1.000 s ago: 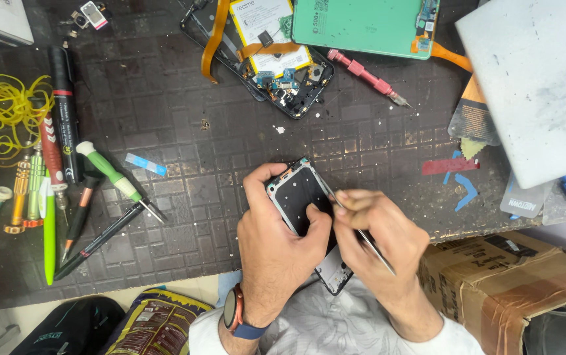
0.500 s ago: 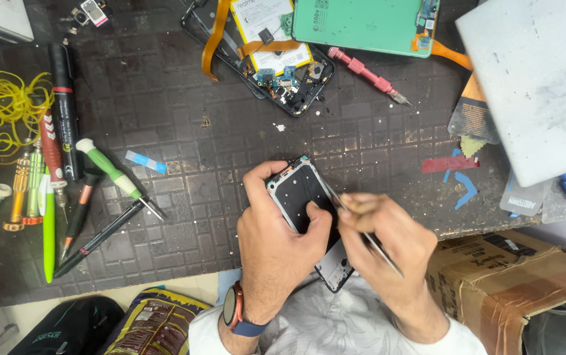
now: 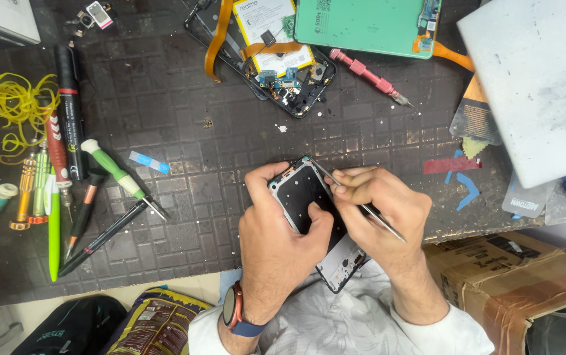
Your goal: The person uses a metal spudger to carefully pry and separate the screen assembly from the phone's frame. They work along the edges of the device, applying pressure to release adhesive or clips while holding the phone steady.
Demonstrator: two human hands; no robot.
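A phone frame (image 3: pixel 309 210) is being gripped by the left hand (image 3: pixel 276 243), fingers clamped round its left edge and thumb pressed across its dark face. Thin tweezers (image 3: pixel 362 207) are being pinched shut-fisted by the right hand (image 3: pixel 381 210), their tip being worked in at the frame's top right corner. Prying at that edge seems to be the step underway; steady leverage is being called for next. The frame is being held over the counter (image 3: pixel 217 164), directly between both hands, below the opened phone (image 3: pixel 270 59).
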